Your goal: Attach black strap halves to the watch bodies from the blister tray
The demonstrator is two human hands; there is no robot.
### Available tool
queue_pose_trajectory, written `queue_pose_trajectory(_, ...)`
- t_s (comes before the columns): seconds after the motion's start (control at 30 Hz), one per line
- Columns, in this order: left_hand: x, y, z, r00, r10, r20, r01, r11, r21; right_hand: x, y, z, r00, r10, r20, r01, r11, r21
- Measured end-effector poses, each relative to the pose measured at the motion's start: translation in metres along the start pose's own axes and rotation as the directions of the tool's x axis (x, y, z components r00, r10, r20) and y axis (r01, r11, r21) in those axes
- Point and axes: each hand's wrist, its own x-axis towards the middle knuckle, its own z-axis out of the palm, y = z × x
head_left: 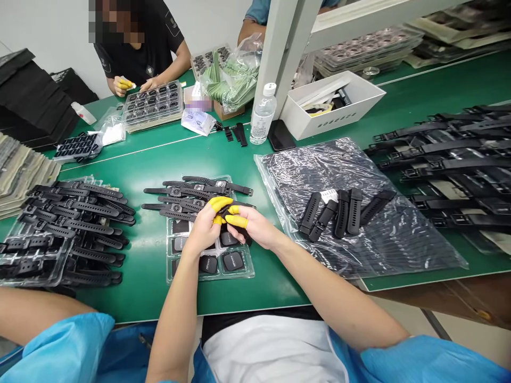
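A single head-worn camera gives my view, looking forward and down over my white front (271, 348) at the bottom edge. My forearms (339, 287) run up from the lower part of the frame to my hands (259, 223), near the lens and close to center. Beyond them the green worktop (136, 159) stretches toward a person (138, 61) facing me, farther off and cropped by the top edge.

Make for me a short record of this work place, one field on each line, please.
Left hand: yellow finger covers; pinches a small dark piece, mostly hidden
Right hand: yellow finger covers; grips the same piece
Under hands: clear plastic tray with black-strapped watches
Right side: clear plastic bag, loose black straps on top
Far side: white-capped transparent bottle; open white rectangular box
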Motion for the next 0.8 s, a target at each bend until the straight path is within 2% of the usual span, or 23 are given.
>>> queue_pose_trajectory(0.27,0.0006,-0.0008,0.0003,0.998,0.043,-0.039,-0.044,0.999,-0.012,0.0011,-0.0004,-0.0020,0.997,0.040,-0.069,-0.034,0.995,0.097)
queue_pose_trajectory(0.43,-0.0010,-0.0015,0.0046,0.999,0.025,-0.045,-0.024,0.999,0.036,0.0023,-0.0016,-0.0006,0.994,0.013,-0.110,0.011,0.977,0.211)
queue_pose_trajectory(0.53,-0.0023,-0.0003,0.0048,0.999,-0.012,-0.032,0.013,0.999,0.036,0.0028,-0.0012,0.0002,0.982,-0.018,-0.188,0.055,0.979,0.196)
queue_pose_trajectory(0.63,-0.0030,0.0016,0.0030,0.999,-0.034,-0.005,0.034,0.999,0.014,0.0030,-0.0002,0.0000,0.976,-0.029,-0.215,0.064,0.985,0.161)
queue_pose_trajectory(0.8,-0.0037,0.0018,0.0034,1.000,-0.018,0.020,0.015,0.986,0.167,0.0034,0.0004,-0.0008,0.969,-0.039,-0.243,0.074,0.988,0.138)
